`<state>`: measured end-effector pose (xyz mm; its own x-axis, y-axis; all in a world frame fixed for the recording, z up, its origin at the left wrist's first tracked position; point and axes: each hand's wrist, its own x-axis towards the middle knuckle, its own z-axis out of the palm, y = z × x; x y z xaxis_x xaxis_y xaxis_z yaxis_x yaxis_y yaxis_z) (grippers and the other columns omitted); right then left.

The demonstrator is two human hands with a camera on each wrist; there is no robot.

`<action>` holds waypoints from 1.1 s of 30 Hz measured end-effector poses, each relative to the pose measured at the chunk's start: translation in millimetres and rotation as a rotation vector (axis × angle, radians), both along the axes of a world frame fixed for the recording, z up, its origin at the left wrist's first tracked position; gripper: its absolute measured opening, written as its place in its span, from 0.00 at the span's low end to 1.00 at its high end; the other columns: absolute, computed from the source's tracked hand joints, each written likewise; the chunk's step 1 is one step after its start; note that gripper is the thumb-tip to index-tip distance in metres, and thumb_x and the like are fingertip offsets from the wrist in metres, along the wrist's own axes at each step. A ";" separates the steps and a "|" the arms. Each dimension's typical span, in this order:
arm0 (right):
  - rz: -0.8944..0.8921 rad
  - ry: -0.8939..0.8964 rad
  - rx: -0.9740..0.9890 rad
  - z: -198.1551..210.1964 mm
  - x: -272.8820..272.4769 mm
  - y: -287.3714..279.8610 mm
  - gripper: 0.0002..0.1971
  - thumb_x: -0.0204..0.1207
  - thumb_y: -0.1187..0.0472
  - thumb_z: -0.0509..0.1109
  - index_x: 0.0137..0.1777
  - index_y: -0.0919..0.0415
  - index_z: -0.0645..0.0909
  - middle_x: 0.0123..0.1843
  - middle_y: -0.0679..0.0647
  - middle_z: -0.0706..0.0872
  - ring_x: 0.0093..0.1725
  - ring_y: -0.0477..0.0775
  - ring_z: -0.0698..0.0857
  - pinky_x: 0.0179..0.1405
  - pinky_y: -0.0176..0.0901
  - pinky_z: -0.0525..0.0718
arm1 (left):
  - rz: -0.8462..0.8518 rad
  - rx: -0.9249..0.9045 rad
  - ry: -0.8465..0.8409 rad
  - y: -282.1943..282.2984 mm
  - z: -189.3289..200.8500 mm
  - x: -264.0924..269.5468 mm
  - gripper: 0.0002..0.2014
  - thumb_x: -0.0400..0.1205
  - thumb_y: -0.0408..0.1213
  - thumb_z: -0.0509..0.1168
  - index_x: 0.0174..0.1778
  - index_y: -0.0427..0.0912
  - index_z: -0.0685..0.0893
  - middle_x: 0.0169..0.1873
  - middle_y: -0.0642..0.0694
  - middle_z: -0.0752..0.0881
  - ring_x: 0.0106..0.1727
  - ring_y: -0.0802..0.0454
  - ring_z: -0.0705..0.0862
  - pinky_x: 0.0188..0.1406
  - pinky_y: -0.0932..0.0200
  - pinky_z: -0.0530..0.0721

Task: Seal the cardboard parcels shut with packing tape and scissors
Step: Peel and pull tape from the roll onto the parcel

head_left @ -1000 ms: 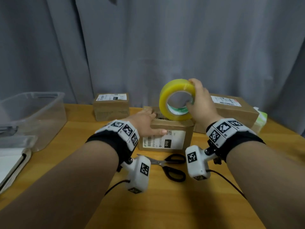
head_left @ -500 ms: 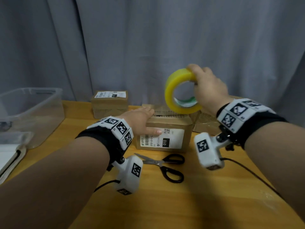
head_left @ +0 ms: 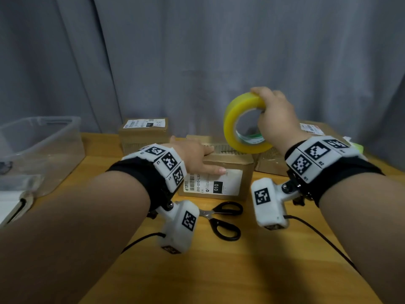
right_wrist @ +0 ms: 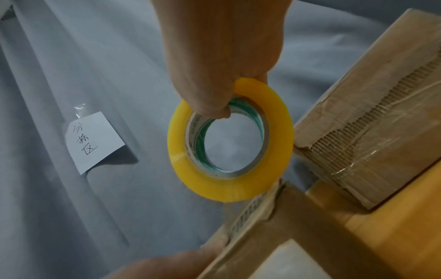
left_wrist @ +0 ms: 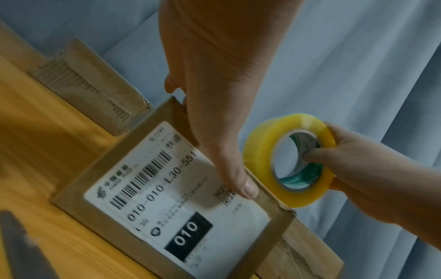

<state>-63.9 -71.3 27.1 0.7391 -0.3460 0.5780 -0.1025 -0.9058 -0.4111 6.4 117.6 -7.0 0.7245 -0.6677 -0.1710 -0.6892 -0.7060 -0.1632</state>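
Observation:
A brown cardboard parcel (head_left: 246, 170) with a white "010" label stands at the table's middle, also in the left wrist view (left_wrist: 167, 198). My left hand (head_left: 197, 155) rests on its top, thumb (left_wrist: 243, 186) pressed flat on the labelled front. My right hand (head_left: 276, 119) grips a yellow tape roll (head_left: 232, 119) upright, thumb inside the core, just over the parcel's back right corner (right_wrist: 276, 190). I cannot tell whether roll (right_wrist: 229, 186) and parcel touch. Black-handled scissors (head_left: 221, 218) lie in front of the parcel, open on the table.
Another labelled parcel (head_left: 143, 132) sits at the back left, and a taped one (head_left: 271, 163) at the right. A clear plastic bin (head_left: 39, 145) and a notebook (head_left: 11, 205) are at the left. Grey curtain (head_left: 197, 51) hangs behind, with a paper note (right_wrist: 93, 141).
My right hand has lifted the tape roll a little up and to the right above the parcel. The left hand stays on the parcel.

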 end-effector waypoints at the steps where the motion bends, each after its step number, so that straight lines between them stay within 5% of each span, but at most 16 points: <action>1: -0.003 0.015 -0.014 1.2 0.4 5.0 0.33 0.77 0.76 0.51 0.77 0.46 0.68 0.73 0.61 0.70 0.67 0.70 0.71 0.66 0.59 0.72 | -0.008 -0.007 -0.001 -2.3 -0.8 -1.9 0.47 0.69 0.78 0.43 0.82 0.57 0.58 0.78 0.47 0.68 0.79 0.42 0.64 0.76 0.28 0.50; 9: -0.082 0.110 -0.235 5.6 6.3 43.2 0.30 0.78 0.73 0.53 0.75 0.44 0.69 0.72 0.58 0.69 0.66 0.69 0.70 0.57 0.59 0.73 | -0.091 -0.223 0.011 21.6 -10.0 0.6 0.36 0.80 0.66 0.46 0.80 0.48 0.65 0.81 0.46 0.63 0.82 0.48 0.60 0.81 0.46 0.47; 12: -0.095 0.113 -0.262 5.2 7.5 44.9 0.31 0.78 0.72 0.54 0.76 0.43 0.68 0.73 0.58 0.69 0.67 0.69 0.69 0.57 0.59 0.73 | -0.075 -0.175 -0.050 23.5 -8.9 -0.1 0.41 0.78 0.69 0.44 0.76 0.40 0.69 0.79 0.42 0.67 0.79 0.45 0.66 0.79 0.47 0.59; 14: -0.097 0.124 -0.251 6.1 7.8 41.1 0.31 0.77 0.73 0.53 0.76 0.43 0.68 0.72 0.58 0.69 0.66 0.70 0.70 0.58 0.60 0.73 | -0.056 -0.106 -0.089 13.3 -9.5 -2.7 0.50 0.72 0.74 0.40 0.77 0.37 0.66 0.79 0.39 0.66 0.77 0.42 0.67 0.75 0.46 0.66; 17: -0.094 0.137 -0.233 7.4 7.3 34.8 0.32 0.77 0.73 0.53 0.77 0.42 0.67 0.73 0.57 0.69 0.66 0.70 0.70 0.58 0.59 0.74 | -0.035 -0.080 -0.040 -6.4 -9.5 -1.6 0.58 0.65 0.79 0.36 0.82 0.38 0.57 0.82 0.40 0.58 0.80 0.40 0.61 0.78 0.45 0.62; 21: -0.054 0.121 -0.229 9.1 8.1 23.4 0.31 0.79 0.72 0.55 0.79 0.45 0.65 0.75 0.56 0.71 0.67 0.70 0.70 0.61 0.60 0.74 | -0.080 -0.144 0.013 -18.0 -11.2 5.2 0.58 0.63 0.80 0.40 0.83 0.43 0.55 0.82 0.45 0.57 0.80 0.42 0.61 0.76 0.41 0.64; 27: -0.040 0.031 -0.097 11.4 5.1 -6.3 0.23 0.76 0.73 0.62 0.71 0.58 0.73 0.65 0.64 0.76 0.62 0.70 0.77 0.56 0.53 0.75 | -0.114 -0.174 0.010 -17.7 -16.2 13.6 0.64 0.56 0.85 0.35 0.84 0.44 0.50 0.83 0.43 0.54 0.82 0.42 0.58 0.77 0.38 0.62; 33: -0.102 0.093 -0.105 32.3 -4.8 -18.4 0.26 0.77 0.69 0.65 0.73 0.49 0.74 0.69 0.61 0.74 0.68 0.67 0.75 0.62 0.57 0.76 | -0.090 -0.174 0.054 -13.3 -12.5 7.3 0.60 0.61 0.80 0.40 0.84 0.42 0.43 0.84 0.43 0.45 0.84 0.47 0.47 0.82 0.42 0.52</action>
<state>-68.7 -89.8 59.4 0.7550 -0.3634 0.5458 -0.2295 -0.9262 -0.2993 13.7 104.2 -19.5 0.6538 -0.7519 -0.0846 -0.7549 -0.6558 -0.0056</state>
